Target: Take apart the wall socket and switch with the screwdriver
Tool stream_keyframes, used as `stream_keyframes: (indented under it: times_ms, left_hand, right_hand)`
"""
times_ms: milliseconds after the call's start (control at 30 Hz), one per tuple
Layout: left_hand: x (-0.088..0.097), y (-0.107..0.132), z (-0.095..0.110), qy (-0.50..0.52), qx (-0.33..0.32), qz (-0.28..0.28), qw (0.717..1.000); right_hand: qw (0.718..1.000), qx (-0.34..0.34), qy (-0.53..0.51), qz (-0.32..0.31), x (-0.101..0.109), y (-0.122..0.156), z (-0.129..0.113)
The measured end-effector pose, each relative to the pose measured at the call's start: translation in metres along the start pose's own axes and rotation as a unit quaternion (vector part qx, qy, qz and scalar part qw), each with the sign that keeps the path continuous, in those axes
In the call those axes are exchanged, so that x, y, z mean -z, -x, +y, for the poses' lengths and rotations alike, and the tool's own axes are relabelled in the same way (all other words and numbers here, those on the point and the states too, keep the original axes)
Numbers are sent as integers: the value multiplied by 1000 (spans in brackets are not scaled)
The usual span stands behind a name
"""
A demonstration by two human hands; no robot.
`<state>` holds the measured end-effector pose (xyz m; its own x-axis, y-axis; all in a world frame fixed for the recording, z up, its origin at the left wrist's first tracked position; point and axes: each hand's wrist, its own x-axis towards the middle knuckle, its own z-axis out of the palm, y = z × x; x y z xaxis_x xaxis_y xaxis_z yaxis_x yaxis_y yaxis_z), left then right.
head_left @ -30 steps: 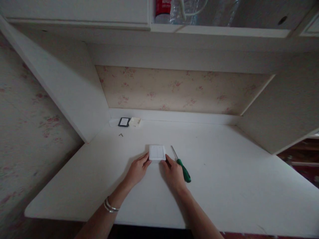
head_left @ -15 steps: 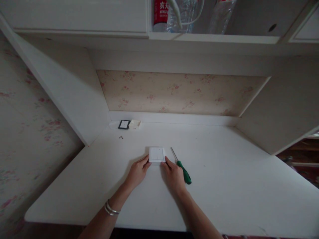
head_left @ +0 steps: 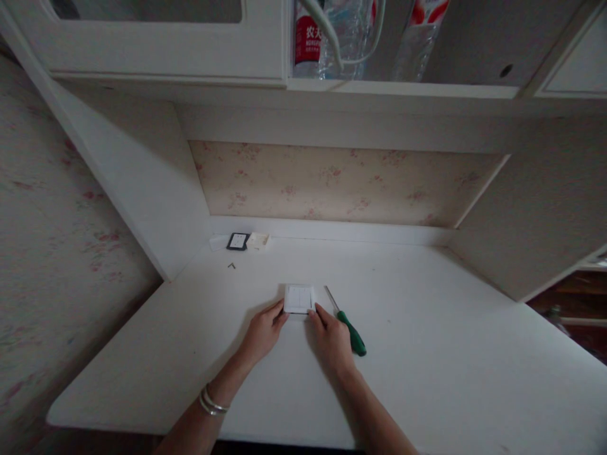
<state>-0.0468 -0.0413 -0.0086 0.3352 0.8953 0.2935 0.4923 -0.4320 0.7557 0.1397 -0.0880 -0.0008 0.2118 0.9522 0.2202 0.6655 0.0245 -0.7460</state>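
A white wall switch (head_left: 299,298) with two wide rockers is held between my hands at the middle of the desk. My left hand (head_left: 263,328) grips its left side near the front corner, thumb at the front edge. On the opposite side my right hand (head_left: 332,338) pinches the front right corner. A dark gap shows along the front edge of the switch. Just right of my right hand lies a screwdriver (head_left: 351,333) with a green handle, its steel shaft pointing away from me.
At the back left of the white desk (head_left: 436,354) lie a dark-framed socket plate (head_left: 238,241), a cream box (head_left: 258,240) and two small screws (head_left: 231,266). Side panels and an overhead cabinet with plastic bottles (head_left: 308,41) enclose the back.
The head view has tilted up slightly, so everything sits lower in the picture. A dark gap now shows along the switch's front edge. Both hands keep their hold.
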Motion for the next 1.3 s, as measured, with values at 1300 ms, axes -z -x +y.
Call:
stream_keyframes:
  times_ms: [1300]
  left_hand:
    - [23,-196,-90,85,351,159,919]
  right_hand:
    - [999,39,4,-2,-6,-5,1]
